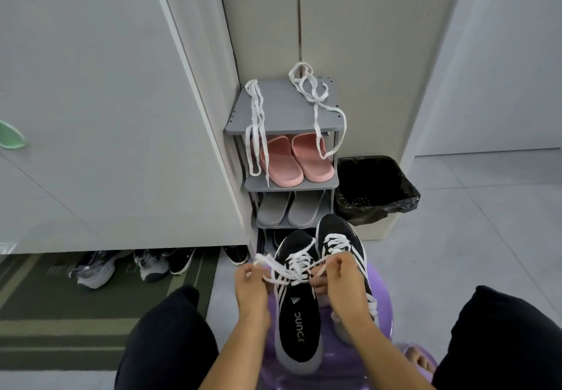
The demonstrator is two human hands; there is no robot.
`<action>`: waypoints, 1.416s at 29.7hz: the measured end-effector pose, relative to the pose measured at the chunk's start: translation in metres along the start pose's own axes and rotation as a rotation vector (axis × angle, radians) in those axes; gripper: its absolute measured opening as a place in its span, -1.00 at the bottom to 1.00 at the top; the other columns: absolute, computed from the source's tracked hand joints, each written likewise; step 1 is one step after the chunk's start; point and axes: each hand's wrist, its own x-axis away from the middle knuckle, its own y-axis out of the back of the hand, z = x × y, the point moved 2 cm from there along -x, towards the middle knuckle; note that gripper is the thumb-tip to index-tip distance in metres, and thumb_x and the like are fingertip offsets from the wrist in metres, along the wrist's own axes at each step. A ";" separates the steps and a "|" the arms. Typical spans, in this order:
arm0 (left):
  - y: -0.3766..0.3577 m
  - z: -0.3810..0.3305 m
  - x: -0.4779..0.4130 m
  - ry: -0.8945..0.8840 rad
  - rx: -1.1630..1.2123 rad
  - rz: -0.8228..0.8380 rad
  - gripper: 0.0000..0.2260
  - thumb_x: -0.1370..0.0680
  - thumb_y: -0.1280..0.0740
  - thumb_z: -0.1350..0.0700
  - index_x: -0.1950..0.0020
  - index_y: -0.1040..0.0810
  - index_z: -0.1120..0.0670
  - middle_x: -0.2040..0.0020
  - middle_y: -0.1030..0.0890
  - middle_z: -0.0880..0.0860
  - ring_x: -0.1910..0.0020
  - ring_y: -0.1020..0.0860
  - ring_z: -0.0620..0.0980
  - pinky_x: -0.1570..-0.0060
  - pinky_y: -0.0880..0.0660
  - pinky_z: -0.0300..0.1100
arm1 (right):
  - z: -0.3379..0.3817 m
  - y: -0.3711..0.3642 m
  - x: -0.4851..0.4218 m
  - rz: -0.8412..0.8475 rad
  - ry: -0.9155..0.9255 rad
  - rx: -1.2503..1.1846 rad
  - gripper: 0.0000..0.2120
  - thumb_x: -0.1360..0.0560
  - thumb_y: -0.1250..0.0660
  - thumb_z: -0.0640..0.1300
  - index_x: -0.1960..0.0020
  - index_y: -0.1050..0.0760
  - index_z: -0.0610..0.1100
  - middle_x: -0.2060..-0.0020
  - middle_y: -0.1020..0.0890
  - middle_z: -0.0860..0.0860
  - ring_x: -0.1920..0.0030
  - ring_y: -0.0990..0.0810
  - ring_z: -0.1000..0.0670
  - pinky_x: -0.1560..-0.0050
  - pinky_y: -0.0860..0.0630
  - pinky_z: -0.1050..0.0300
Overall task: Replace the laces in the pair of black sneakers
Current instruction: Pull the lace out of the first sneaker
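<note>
Sneakers (pixel 299 322): both up on the purple stool (pixel 381 304), toes pointing away.
Lace (pixel 293 263): white, threaded, above the stool. Looks soft, limp and light, so best taken near the tips.
Left hand (pixel 251 290): fingers curled, pinching one lace end.
Right hand (pixel 342 280): pinching the other end.

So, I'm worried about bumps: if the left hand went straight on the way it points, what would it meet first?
Probably the foot of the grey shoe rack, just past the white lace that the left hand pinches. Depth there is unclear.
</note>
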 end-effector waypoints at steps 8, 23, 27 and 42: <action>-0.009 0.006 0.005 -0.086 -0.071 0.266 -0.83 -0.61 -0.17 0.11 0.08 -0.45 0.17 0.32 -0.54 0.06 0.32 -0.52 -0.02 0.30 -0.44 -0.22 | -0.005 0.008 -0.006 0.146 0.075 0.253 -0.88 -0.47 -0.34 -0.18 0.20 -0.42 -0.10 0.30 -0.55 -0.01 0.28 -0.53 -0.01 0.27 -0.46 0.18; 0.004 -0.013 0.002 -0.126 -0.051 0.214 -0.81 -0.59 -0.22 0.14 0.21 -0.46 0.14 0.31 -0.54 0.08 0.28 -0.55 0.04 0.10 -0.49 -0.13 | 0.002 0.023 -0.005 0.010 -0.060 -0.224 -0.82 -0.60 -0.16 -0.17 0.17 -0.39 -0.17 0.29 -0.62 -0.08 0.26 -0.64 -0.04 0.36 -0.53 0.17; -0.009 0.026 0.031 -0.255 -0.350 0.412 -0.85 -0.49 -0.37 0.22 0.00 -0.46 0.07 0.07 -0.59 -0.03 0.02 -0.56 -0.05 -0.05 -0.48 -0.20 | -0.010 0.005 0.002 0.221 0.073 0.448 -0.85 -0.51 -0.31 -0.05 0.20 -0.42 -0.07 0.24 -0.61 0.03 0.19 -0.58 -0.02 0.21 -0.45 0.11; 0.001 0.032 0.033 -0.150 -0.466 0.304 -0.64 -0.54 -0.22 0.35 -0.33 -0.41 0.14 -0.18 -0.54 0.06 -0.11 -0.47 -0.05 -0.09 -0.34 -0.34 | 0.035 0.038 -0.012 -0.155 0.017 -0.372 -0.82 -0.60 -0.08 -0.27 0.17 -0.34 -0.18 0.27 -0.59 -0.14 0.42 -0.58 0.00 0.51 -0.45 0.27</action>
